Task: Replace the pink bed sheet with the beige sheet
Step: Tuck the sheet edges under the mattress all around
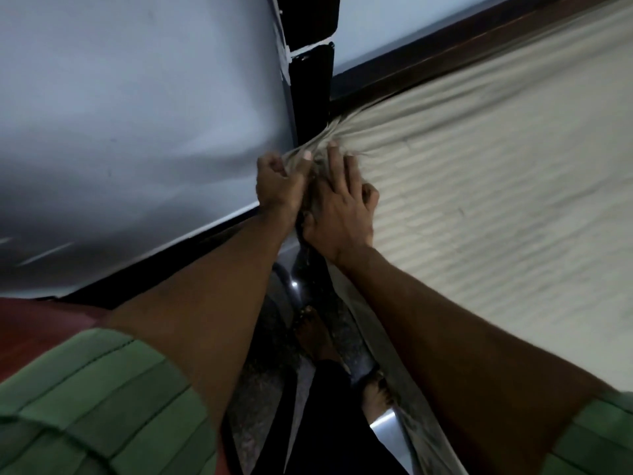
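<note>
Left hand (279,186) clamped on bunched corner of striped beige cotton sheet (479,173), right hand (339,214) spread flat beside it, grey wall (137,114) left, dark wooden bed frame (428,53) far.

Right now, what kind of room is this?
Most likely a bedroom. A beige sheet covers a mattress set against a dark wooden bed frame and pale wall; the left hand grips the sheet's bunched corner, the right hand presses it.
</note>
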The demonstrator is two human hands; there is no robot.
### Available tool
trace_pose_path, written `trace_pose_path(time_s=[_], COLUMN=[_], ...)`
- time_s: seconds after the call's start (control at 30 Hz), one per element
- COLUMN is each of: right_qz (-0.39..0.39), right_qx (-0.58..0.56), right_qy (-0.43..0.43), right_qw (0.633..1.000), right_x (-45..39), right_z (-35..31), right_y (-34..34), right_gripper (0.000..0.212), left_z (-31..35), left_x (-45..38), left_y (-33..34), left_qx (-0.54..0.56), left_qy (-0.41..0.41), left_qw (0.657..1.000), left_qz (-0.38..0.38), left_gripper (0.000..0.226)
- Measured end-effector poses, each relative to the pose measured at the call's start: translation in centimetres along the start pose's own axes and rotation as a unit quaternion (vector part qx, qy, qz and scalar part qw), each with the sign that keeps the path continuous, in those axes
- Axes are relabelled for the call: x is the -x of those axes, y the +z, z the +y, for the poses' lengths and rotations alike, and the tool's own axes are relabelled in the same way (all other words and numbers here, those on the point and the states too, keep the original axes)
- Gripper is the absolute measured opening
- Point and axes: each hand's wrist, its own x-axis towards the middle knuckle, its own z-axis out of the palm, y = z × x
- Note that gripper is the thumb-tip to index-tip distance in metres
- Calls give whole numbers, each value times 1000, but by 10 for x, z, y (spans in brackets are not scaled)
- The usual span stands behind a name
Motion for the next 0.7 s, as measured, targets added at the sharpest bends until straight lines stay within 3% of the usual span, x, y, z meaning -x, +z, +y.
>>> trace_pose_path(time_s=[0.07, 0.1, 0.23, 0.37, 0.47, 0.53, 0.6, 0.63, 0.7], right_qz=[0, 11, 89, 98, 57, 32, 7, -12, -78], right_qx=[-29, -39, -66, -34, 21, 98, 270, 370, 493], right_qy=[-8, -16, -34, -35, -72, -116, -208, -262, -327], right_qw=[1000, 999, 993, 994, 996, 988, 940, 891, 802], right_x=[2, 1, -4, -5, -7, -12, -16, -16, -23], right_z=[3, 6, 16, 16, 25, 28, 26, 23, 19], right_y=[-6, -8, -7, 0, -3, -10, -9, -4, 14], right_gripper=[93, 91, 63, 65, 76, 70, 66, 63, 58], left_z=[-2, 0, 10, 15, 15, 4, -8, -12, -10], left_x=[4, 4, -7, -5, -3, 0, 1, 3, 10], left_y=[6, 9, 18, 30, 33, 29, 24, 22, 20], left_qx=[-6, -2, -46, -49, 4, 40, 117, 140, 201], left_qy=[-8, -14, -24, -79, -138, -166, -165, -152, -169], left_qw=[999, 998, 999, 993, 983, 980, 976, 977, 964], left_qz=[-51, -54, 0, 66, 121, 100, 76, 46, -40], left_gripper=[64, 58, 28, 18, 30, 44, 26, 15, 18])
